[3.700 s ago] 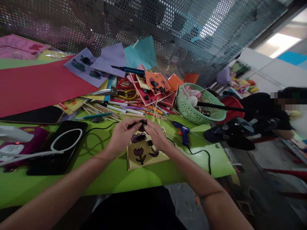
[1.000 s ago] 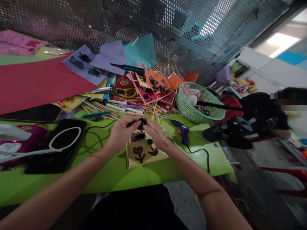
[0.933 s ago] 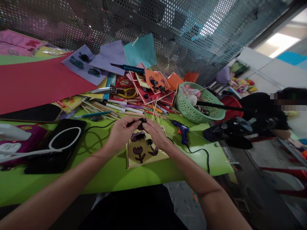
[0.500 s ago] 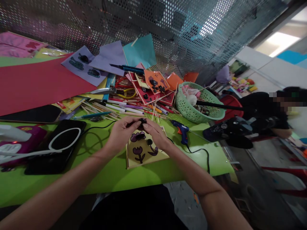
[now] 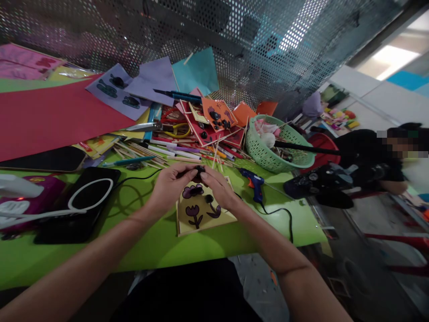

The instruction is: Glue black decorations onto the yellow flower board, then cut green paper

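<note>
A small dark, shiny piece (image 5: pixel 200 170) is pinched between the fingertips of my left hand (image 5: pixel 170 183) and my right hand (image 5: pixel 217 187). Its exact kind is too small to make out. Both hands are closed, thumbs and fingers meeting around it. Directly beneath lies a yellow card (image 5: pixel 182 223) with thin wooden sticks along its edges. On the card are a dark purple tulip shape (image 5: pixel 192 212), a purple cloud-like flower (image 5: pixel 192 191) and a bent stem shape (image 5: pixel 214 211) topped by a dark round piece. My right hand covers the card's upper right part.
Right of my hands lies a blue hot glue gun (image 5: pixel 256 183) with a trailing cord. Behind it stands a green basket (image 5: pixel 271 163). Markers, sticks, scissors (image 5: pixel 142 127) and cards pile up at the back. Phones and a purple power strip (image 5: pixel 36 201) are left. A person (image 5: pixel 368 152) is far right.
</note>
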`<state>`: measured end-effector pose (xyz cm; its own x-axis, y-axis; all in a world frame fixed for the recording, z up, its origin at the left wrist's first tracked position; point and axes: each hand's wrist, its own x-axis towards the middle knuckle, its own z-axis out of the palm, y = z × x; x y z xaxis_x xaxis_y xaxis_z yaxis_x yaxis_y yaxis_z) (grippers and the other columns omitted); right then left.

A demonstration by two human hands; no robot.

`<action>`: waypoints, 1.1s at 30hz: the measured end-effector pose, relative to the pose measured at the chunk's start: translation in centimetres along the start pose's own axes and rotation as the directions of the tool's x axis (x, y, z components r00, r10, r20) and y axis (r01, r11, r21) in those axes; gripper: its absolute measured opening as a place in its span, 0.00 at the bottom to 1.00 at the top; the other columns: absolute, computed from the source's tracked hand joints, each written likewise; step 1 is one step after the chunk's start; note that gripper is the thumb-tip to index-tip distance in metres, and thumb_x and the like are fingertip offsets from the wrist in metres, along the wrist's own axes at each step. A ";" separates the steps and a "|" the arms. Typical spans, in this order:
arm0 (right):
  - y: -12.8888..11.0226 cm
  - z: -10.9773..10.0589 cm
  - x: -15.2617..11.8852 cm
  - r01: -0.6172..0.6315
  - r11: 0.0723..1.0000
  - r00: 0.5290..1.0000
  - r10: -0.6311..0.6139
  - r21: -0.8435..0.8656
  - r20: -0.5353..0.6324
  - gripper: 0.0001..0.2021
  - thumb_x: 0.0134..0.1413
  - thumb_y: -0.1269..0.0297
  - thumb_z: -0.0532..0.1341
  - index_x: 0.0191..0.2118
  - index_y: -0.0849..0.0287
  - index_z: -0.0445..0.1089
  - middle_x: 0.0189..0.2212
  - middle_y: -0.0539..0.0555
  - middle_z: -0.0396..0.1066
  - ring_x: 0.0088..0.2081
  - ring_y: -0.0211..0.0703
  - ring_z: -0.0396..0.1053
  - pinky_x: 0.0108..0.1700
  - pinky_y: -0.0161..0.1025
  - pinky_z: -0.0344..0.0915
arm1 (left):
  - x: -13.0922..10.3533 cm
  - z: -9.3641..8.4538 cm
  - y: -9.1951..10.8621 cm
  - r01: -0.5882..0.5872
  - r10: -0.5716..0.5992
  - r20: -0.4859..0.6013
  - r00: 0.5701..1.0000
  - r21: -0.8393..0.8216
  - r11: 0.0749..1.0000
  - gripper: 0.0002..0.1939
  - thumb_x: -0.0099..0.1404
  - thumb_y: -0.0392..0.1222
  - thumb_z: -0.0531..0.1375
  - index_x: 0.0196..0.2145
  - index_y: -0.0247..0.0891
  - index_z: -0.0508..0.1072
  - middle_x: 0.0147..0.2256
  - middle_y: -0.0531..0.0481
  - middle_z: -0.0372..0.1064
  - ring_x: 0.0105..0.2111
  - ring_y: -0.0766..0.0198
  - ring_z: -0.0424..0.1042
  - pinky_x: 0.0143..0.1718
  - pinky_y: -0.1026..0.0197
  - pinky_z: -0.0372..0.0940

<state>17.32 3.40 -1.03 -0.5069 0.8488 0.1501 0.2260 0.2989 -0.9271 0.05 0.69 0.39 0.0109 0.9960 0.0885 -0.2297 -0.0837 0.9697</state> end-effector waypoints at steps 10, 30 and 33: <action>0.0 0.2 0.1 0.009 1.000 1.000 -0.009 0.011 0.003 0.16 0.69 0.55 0.51 0.51 0.55 0.70 0.45 0.55 0.73 0.47 0.48 0.69 0.53 0.46 0.67 | 0.2 -0.1 -0.3 0.008 -0.008 0.006 1.000 -0.032 0.999 0.10 0.56 0.46 0.70 0.33 0.37 0.82 0.29 0.51 0.77 0.30 0.64 0.75 0.38 0.60 0.73; -2.0 -1.0 0.3 0.031 0.875 0.991 -0.090 -0.484 -0.098 0.09 0.68 0.58 0.52 0.34 0.53 0.55 0.29 0.49 0.63 0.33 0.43 0.61 0.36 0.39 0.54 | 0.6 -0.5 -1.0 0.074 -0.071 0.032 0.997 -0.111 0.991 0.16 0.59 0.49 0.71 0.42 0.37 0.81 0.37 0.48 0.80 0.36 0.63 0.77 0.42 0.60 0.73; -1.9 -1.2 0.3 0.033 0.871 0.990 -0.097 -0.489 -0.105 0.11 0.70 0.56 0.51 0.36 0.54 0.57 0.31 0.49 0.65 0.33 0.42 0.62 0.36 0.39 0.55 | 0.5 -0.4 -1.0 0.117 -0.115 0.020 0.993 -0.166 0.979 0.16 0.59 0.47 0.71 0.43 0.37 0.80 0.38 0.48 0.79 0.35 0.64 0.77 0.42 0.60 0.74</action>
<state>17.76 3.66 1.21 -0.4365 0.8570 0.2740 0.5872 0.5021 -0.6350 -0.14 1.33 -0.64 0.0572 0.9982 -0.0193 -0.3852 0.0399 0.9220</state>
